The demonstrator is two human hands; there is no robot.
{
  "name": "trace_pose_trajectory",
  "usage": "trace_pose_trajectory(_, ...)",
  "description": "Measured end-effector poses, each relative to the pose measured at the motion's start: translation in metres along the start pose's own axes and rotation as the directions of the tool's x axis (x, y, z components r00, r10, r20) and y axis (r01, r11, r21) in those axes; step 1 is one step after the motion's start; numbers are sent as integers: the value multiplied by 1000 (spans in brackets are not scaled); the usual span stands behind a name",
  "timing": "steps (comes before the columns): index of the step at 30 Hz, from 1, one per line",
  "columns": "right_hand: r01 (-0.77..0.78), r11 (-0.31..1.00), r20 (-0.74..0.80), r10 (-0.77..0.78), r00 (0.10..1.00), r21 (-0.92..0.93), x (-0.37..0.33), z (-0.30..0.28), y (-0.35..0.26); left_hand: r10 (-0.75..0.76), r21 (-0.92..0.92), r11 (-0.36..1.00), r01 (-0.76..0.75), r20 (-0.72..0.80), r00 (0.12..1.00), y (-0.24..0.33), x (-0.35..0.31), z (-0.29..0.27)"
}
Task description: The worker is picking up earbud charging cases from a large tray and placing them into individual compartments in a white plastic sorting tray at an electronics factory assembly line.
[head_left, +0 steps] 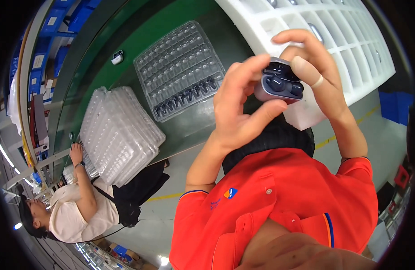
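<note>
Holding, left hand point(230, 108): curled round open earbud case point(267, 93), near foam tray point(302, 118)
Right hand point(325, 69): thumb at lid point(279, 67) (pinch or not, can't tell)
Earbuds point(276, 83): in case; tipping could spill them

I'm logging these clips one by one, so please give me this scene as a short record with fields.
Left hand: gripping the case
Right hand: thumb at its lid
Case state: open, two dark earbuds inside
Tray: clear, dark pieces in its lowest row
Stack: clear trays, left
Foam: white, compartmented, upper right
Co-worker: lower left
</note>
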State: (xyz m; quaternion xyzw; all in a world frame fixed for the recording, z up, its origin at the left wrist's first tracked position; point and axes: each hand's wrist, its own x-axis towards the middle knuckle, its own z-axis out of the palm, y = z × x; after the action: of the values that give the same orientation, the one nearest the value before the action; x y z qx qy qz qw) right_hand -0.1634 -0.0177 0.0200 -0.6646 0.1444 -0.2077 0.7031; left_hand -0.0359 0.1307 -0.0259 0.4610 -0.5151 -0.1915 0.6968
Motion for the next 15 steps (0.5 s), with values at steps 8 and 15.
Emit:
trace_pose_trajectory(8,397,643,298,-263,917,-655,12,22,-10,104,359,930,-76,-59,993,-8,-19,-14)
trace_pose_trajectory(15,355,665,373,-122,920,-657,54,29,0,-17,318,945,76,-184,983,-31,-32,-39)
